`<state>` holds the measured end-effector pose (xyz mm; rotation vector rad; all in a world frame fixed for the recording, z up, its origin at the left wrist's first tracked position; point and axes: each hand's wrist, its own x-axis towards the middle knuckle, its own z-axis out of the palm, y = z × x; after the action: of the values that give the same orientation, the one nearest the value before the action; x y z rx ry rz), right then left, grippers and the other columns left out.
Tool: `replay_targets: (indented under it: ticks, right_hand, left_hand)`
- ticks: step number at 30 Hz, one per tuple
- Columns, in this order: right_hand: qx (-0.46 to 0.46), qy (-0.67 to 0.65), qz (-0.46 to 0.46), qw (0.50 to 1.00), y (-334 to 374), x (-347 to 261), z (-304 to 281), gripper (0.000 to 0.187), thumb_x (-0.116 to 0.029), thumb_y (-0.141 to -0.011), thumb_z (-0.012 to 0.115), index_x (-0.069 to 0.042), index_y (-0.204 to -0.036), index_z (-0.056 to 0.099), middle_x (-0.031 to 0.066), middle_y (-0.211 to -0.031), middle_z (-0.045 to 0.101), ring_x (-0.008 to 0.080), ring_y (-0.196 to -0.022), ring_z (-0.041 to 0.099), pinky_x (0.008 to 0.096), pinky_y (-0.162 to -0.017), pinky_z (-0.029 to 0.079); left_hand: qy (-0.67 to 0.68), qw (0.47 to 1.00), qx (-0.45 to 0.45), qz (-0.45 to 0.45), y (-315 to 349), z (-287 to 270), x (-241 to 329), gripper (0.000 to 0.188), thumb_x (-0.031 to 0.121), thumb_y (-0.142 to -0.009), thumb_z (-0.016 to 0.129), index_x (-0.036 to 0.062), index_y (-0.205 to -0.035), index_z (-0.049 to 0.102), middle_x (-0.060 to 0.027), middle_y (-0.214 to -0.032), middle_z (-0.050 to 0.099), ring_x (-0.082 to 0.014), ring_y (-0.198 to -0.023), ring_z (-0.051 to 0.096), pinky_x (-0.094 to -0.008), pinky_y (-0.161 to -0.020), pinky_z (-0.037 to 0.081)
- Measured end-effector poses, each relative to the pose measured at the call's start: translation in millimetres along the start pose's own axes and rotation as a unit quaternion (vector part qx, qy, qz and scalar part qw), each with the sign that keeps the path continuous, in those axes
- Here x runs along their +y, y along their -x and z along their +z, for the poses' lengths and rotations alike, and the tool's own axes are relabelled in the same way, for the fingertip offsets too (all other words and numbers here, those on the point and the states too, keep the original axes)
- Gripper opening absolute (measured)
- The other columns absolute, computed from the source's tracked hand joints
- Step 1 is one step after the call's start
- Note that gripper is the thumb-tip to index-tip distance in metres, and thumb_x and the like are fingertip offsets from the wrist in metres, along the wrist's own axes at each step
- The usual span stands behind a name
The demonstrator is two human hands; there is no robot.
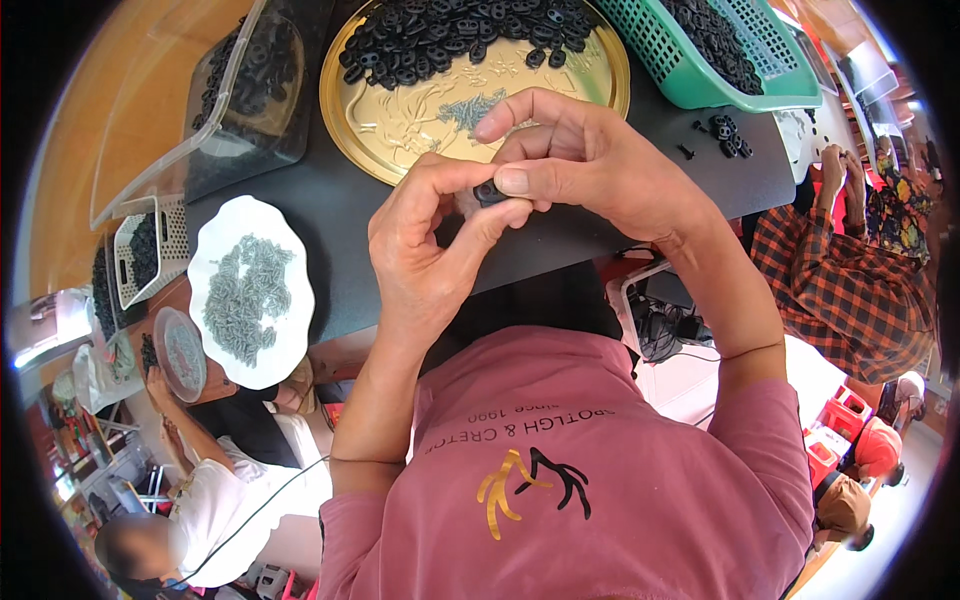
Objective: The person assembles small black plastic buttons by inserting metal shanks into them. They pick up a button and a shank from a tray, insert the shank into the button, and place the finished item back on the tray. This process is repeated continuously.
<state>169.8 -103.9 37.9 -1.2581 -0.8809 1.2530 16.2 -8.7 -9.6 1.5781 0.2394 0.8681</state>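
Black plastic piece [489, 192] pinched between left hand [425, 250] and right hand [580, 160] fingertips.

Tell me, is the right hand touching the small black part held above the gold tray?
Touching. The head view shows the right hand with its thumb pressed on the small black part, while the left hand pinches it from the other side.

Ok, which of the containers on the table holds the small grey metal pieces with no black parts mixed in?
The white scalloped plate at the left edge. The gold round tray has grey pieces too, but piled beside black plastic parts; the green basket holds only black ones.
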Motion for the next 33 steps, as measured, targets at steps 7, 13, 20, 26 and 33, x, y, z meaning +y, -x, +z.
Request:
replay_targets:
  ticks: [7,13,20,26,33]
  right_hand:
    - [0.16,0.172,-0.17,0.957,9.6,-31.9,-35.2,0.015,-0.013,-0.089,0.065,-0.001,-0.099,0.066,0.0018,-0.088,0.066,0.0079,-0.072,0.06,0.0226,-0.065,0.05]
    - [0.415,0.435,-0.272,0.751,23.7,-81.2,-89.6,0.012,-0.011,-0.092,0.06,0.0,-0.096,0.063,-0.0025,-0.076,0.057,0.0052,-0.064,0.049,0.0202,-0.058,0.041]
    - [0.304,0.536,-0.309,0.725,-4.6,-51.5,-88.0,0.014,-0.012,-0.091,0.063,-0.002,-0.101,0.067,0.0005,-0.089,0.065,0.0098,-0.078,0.06,0.0247,-0.07,0.048]
    - [0.129,0.588,-0.285,0.746,-58.5,-3.7,-51.2,0.016,-0.013,-0.084,0.06,-0.004,-0.094,0.069,0.0111,-0.092,0.066,0.0302,-0.078,0.064,0.0385,-0.07,0.052]
    - [0.123,0.686,-0.193,0.691,-92.1,13.7,-55.4,0.017,-0.013,-0.087,0.057,-0.004,-0.097,0.068,0.0115,-0.096,0.063,0.0319,-0.083,0.063,0.0396,-0.075,0.05]
  left_hand:
    - [0.026,0.993,-0.025,-0.111,4.1,-5.5,1.2,0.022,-0.004,-0.083,0.069,-0.0006,-0.104,0.062,-0.0018,-0.088,0.061,-0.005,-0.073,0.053,-0.0187,-0.068,0.043]
    - [0.021,0.983,-0.047,-0.175,5.2,-11.1,-4.5,0.013,0.002,-0.088,0.066,-0.0006,-0.101,0.063,-0.0005,-0.084,0.061,-0.0044,-0.073,0.053,-0.0173,-0.065,0.042]
    - [0.002,0.98,-0.03,-0.197,7.6,-10.2,-3.5,0.01,0.007,-0.091,0.065,-0.0004,-0.097,0.064,-0.0002,-0.082,0.062,-0.0047,-0.072,0.053,-0.0182,-0.062,0.041]
    - [-0.012,0.984,-0.016,-0.179,7.0,-8.6,-6.2,0.01,0.009,-0.09,0.065,-0.001,-0.092,0.065,0.0012,-0.069,0.059,-0.0032,-0.06,0.05,-0.0195,-0.055,0.041]
    - [-0.049,0.98,-0.049,-0.189,4.1,-11.3,-0.3,0.012,0.01,-0.091,0.065,-0.0014,-0.095,0.065,-0.0001,-0.079,0.064,-0.0041,-0.069,0.055,-0.0189,-0.062,0.043]
